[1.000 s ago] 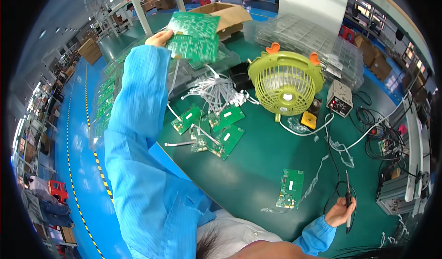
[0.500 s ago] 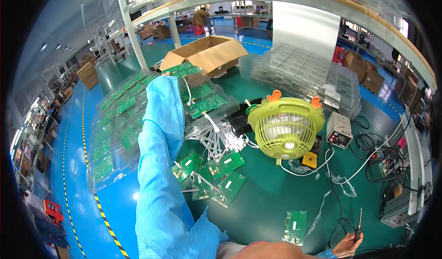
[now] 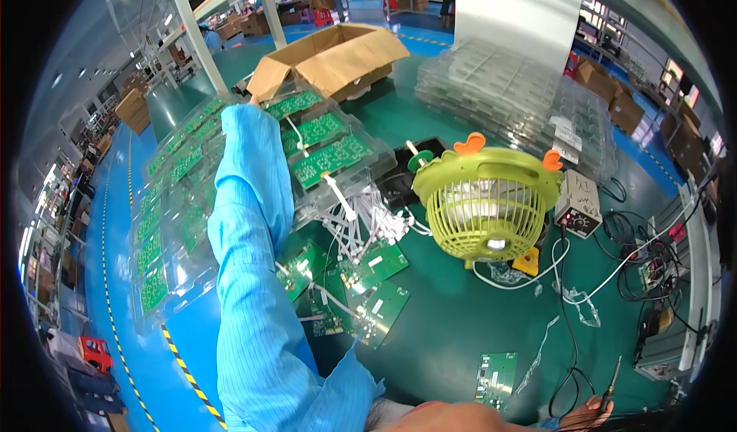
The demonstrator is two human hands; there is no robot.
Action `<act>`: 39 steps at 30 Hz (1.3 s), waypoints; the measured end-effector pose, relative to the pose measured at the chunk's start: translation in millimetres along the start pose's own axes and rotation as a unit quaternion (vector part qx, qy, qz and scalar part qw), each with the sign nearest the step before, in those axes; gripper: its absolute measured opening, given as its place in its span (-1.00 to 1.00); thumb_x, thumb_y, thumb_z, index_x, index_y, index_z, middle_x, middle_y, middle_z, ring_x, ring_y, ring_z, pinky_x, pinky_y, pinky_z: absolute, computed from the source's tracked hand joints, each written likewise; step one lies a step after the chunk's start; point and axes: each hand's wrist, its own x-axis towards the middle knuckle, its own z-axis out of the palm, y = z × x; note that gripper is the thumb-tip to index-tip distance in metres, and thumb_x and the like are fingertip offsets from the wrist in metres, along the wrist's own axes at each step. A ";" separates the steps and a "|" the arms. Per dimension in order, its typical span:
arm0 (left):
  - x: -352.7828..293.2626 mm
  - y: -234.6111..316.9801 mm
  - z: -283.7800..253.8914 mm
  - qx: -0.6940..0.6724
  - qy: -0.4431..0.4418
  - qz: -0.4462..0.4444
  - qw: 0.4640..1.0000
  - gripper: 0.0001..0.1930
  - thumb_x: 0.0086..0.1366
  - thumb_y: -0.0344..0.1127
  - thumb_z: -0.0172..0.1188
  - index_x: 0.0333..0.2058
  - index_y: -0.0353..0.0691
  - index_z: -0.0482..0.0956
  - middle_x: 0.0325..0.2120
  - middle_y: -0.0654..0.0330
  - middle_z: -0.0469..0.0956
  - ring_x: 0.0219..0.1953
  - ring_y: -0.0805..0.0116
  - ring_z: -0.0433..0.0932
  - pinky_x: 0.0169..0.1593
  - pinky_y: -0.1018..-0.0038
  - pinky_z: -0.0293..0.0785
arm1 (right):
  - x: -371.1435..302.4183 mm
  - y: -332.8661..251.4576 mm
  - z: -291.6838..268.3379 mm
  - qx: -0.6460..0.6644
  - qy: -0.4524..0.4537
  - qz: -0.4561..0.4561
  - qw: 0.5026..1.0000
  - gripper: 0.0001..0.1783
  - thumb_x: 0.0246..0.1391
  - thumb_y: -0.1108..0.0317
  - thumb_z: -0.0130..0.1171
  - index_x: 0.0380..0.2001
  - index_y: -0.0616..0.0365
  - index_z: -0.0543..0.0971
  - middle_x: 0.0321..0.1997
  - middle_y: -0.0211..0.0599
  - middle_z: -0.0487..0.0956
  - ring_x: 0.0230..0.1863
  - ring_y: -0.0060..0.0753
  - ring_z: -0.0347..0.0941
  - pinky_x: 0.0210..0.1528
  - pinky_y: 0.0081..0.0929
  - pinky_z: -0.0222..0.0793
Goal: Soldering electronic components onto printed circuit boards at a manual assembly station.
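Note:
My left arm in a blue sleeve reaches far forward over the clear plastic trays (image 3: 311, 201) that hold green circuit boards. Only a bit of my left hand (image 3: 254, 101) shows past the cuff, beside a green circuit board (image 3: 295, 104) with a white cable, in the far part of the tray. The sleeve hides its fingers. At the lower right, my right hand (image 3: 589, 414) is closed around a soldering iron (image 3: 612, 386), its tip pointing up. A single circuit board (image 3: 495, 378) lies on the table to the left of that hand.
A green basket-shaped fan (image 3: 491, 213) stands mid-table, with a soldering station (image 3: 580, 204) to its right. White cables (image 3: 372, 221) and several loose boards (image 3: 378, 267) lie left of it. Behind are an open carton (image 3: 338, 59) and stacked clear trays (image 3: 491, 90).
The far circuit board, raised and tilted at my left hand before, now lies lower, in the tray. The view has shifted slightly. My right hand still holds the soldering iron.

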 end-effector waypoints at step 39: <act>-59.0 -0.3 66.1 0.721 -0.040 0.246 0.646 -0.39 0.19 0.22 -0.27 0.04 -0.07 0.31 -0.03 0.16 0.38 -0.02 0.14 0.37 0.03 0.27 0.27 | -7.3 -3.0 -14.4 -0.124 -0.058 -0.060 0.989 -0.31 -0.03 -0.14 -0.08 -0.02 0.25 0.31 -0.45 -0.33 0.23 -0.41 -0.50 0.06 -0.31 -0.60 0.01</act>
